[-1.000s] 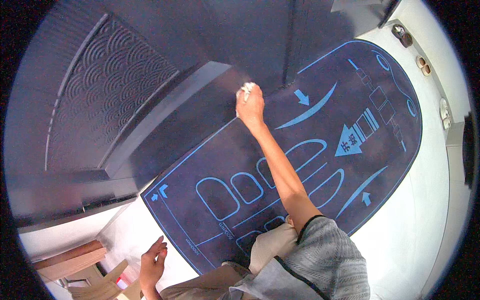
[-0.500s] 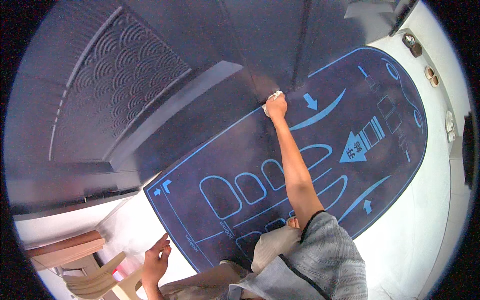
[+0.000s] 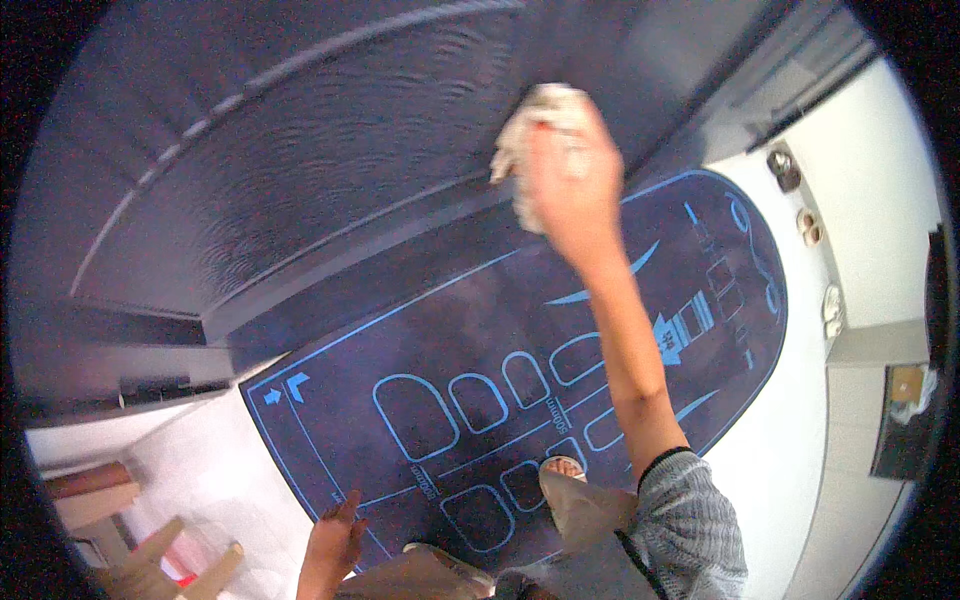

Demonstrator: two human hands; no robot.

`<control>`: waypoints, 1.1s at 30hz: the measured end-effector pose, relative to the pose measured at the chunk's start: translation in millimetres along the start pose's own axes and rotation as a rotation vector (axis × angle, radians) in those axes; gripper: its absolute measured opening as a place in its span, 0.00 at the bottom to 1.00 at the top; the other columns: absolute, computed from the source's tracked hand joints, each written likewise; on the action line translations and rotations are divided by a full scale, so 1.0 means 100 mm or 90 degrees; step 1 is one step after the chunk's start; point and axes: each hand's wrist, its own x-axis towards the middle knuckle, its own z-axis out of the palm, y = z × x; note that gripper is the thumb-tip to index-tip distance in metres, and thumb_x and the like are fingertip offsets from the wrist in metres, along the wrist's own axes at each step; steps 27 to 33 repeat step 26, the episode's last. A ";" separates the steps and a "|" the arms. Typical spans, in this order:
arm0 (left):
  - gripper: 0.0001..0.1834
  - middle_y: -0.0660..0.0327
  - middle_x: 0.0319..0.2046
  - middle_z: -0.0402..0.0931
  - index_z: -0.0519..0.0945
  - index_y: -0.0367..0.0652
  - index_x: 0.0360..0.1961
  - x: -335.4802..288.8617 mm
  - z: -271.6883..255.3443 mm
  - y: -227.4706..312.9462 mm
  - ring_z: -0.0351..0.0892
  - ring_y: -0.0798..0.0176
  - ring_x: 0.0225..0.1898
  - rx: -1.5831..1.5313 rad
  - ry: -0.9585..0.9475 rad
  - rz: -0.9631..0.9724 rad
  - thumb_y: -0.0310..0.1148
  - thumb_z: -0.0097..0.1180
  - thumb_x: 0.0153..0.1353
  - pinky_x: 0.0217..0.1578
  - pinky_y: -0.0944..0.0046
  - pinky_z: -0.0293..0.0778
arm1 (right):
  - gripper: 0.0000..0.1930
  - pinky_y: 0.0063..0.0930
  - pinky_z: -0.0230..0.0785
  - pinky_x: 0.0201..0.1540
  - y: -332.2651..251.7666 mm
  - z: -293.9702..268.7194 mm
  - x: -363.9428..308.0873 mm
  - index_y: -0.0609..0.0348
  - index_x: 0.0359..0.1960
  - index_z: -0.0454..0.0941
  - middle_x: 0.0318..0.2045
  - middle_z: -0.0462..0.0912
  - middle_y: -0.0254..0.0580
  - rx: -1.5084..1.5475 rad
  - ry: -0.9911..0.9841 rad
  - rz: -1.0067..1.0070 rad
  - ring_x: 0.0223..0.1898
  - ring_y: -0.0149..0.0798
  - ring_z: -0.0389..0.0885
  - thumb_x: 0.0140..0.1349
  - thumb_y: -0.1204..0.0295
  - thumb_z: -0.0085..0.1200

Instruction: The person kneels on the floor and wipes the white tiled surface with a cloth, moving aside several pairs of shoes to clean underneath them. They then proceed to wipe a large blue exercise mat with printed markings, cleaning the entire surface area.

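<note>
A crumpled whitish cloth is bunched in my right hand, which is closed round it and slightly blurred. That arm reaches forward, holding the cloth against or just in front of a dark panelled door with a raised wave-like pattern. Whether the cloth touches the surface I cannot tell. My left hand hangs low at the left with nothing in it, its fingers loosely apart. Below it and under my feet spreads a dark mat with light blue outlines and arrows.
At the lower left stand a beige chair and a brown box-like thing. Several shoes line the white wall on the right. Farther down that side is a pale cabinet with items on a dark shelf.
My right hand has risen with the cloth from the door's lower edge, up to its panel. The view has shifted; my left hand stays low at the left.
</note>
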 end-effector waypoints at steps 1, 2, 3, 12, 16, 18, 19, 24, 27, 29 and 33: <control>0.27 0.39 0.43 0.80 0.71 0.35 0.60 -0.02 0.06 -0.04 0.79 0.37 0.47 0.003 -0.019 0.016 0.31 0.61 0.60 0.45 0.46 0.76 | 0.16 0.38 0.77 0.43 -0.18 -0.17 0.04 0.63 0.52 0.73 0.37 0.81 0.44 0.240 -0.034 0.175 0.35 0.39 0.83 0.68 0.67 0.52; 0.28 0.39 0.43 0.80 0.70 0.35 0.61 -0.01 0.15 -0.09 0.79 0.37 0.47 0.007 -0.045 0.044 0.32 0.61 0.59 0.46 0.46 0.76 | 0.21 0.49 0.76 0.52 -0.26 -0.40 0.04 0.64 0.58 0.69 0.45 0.80 0.50 0.463 -0.021 0.362 0.46 0.49 0.83 0.70 0.64 0.49; 0.29 0.38 0.45 0.79 0.70 0.36 0.62 -0.02 0.26 -0.18 0.79 0.36 0.47 -0.010 -0.037 0.085 0.33 0.61 0.60 0.46 0.45 0.76 | 0.23 0.53 0.74 0.56 -0.26 -0.53 -0.01 0.65 0.60 0.67 0.50 0.78 0.53 0.682 -0.079 0.360 0.51 0.53 0.80 0.70 0.64 0.48; 0.24 0.41 0.45 0.80 0.72 0.40 0.59 0.00 0.93 -0.02 0.80 0.35 0.46 -0.149 -0.028 0.074 0.35 0.56 0.62 0.48 0.43 0.75 | 0.29 0.48 0.82 0.43 -1.27 -0.97 -0.31 0.59 0.63 0.63 0.54 0.77 0.54 0.778 -0.107 0.696 0.48 0.53 0.82 0.63 0.65 0.59; 0.17 0.45 0.39 0.83 0.78 0.38 0.49 -0.18 2.28 -0.75 0.81 0.39 0.45 -0.022 0.079 -0.087 0.35 0.53 0.63 0.45 0.45 0.76 | 0.25 0.38 0.82 0.37 -1.93 -0.78 -0.44 0.60 0.59 0.68 0.48 0.81 0.52 0.844 -0.252 0.832 0.40 0.46 0.84 0.65 0.62 0.59; 0.16 0.47 0.40 0.84 0.80 0.36 0.46 -0.45 2.05 -0.60 0.82 0.41 0.45 -0.048 0.021 0.013 0.36 0.53 0.63 0.46 0.48 0.76 | 0.23 0.32 0.80 0.36 -2.14 -1.01 -0.64 0.60 0.57 0.68 0.44 0.82 0.51 0.788 -0.265 0.892 0.38 0.43 0.84 0.68 0.58 0.55; 0.16 0.48 0.40 0.84 0.81 0.36 0.44 -0.56 2.02 -0.32 0.82 0.42 0.45 -0.066 -0.014 0.074 0.37 0.53 0.63 0.46 0.49 0.76 | 0.22 0.33 0.80 0.36 -2.27 -1.21 -0.72 0.59 0.57 0.69 0.44 0.82 0.51 0.783 -0.265 0.888 0.39 0.42 0.84 0.69 0.58 0.54; 0.19 0.52 0.44 0.84 0.83 0.39 0.45 -1.10 1.20 0.68 0.82 0.47 0.48 -0.295 -0.165 0.082 0.42 0.52 0.65 0.50 0.53 0.75 | 0.22 0.38 0.82 0.40 -3.01 -2.18 -0.72 0.60 0.58 0.68 0.48 0.80 0.51 0.774 -0.085 0.987 0.43 0.45 0.84 0.70 0.60 0.54; 0.18 0.53 0.45 0.84 0.84 0.42 0.46 -1.16 0.56 0.89 0.82 0.48 0.48 -0.124 -0.112 0.155 0.42 0.53 0.65 0.51 0.53 0.75 | 0.21 0.38 0.82 0.40 -3.30 -2.39 -0.58 0.61 0.57 0.68 0.48 0.80 0.52 0.781 -0.068 0.989 0.43 0.46 0.84 0.70 0.60 0.53; 0.18 0.53 0.45 0.84 0.84 0.42 0.46 -1.16 0.56 0.89 0.82 0.48 0.48 -0.124 -0.112 0.155 0.42 0.53 0.65 0.51 0.53 0.75 | 0.21 0.38 0.82 0.40 -3.30 -2.39 -0.58 0.61 0.57 0.68 0.48 0.80 0.52 0.781 -0.068 0.989 0.43 0.46 0.84 0.70 0.60 0.53; 0.18 0.53 0.45 0.84 0.84 0.42 0.46 -1.16 0.56 0.89 0.82 0.48 0.48 -0.124 -0.112 0.155 0.42 0.53 0.65 0.51 0.53 0.75 | 0.21 0.38 0.82 0.40 -3.30 -2.39 -0.58 0.61 0.57 0.68 0.48 0.80 0.52 0.781 -0.068 0.989 0.43 0.46 0.84 0.70 0.60 0.53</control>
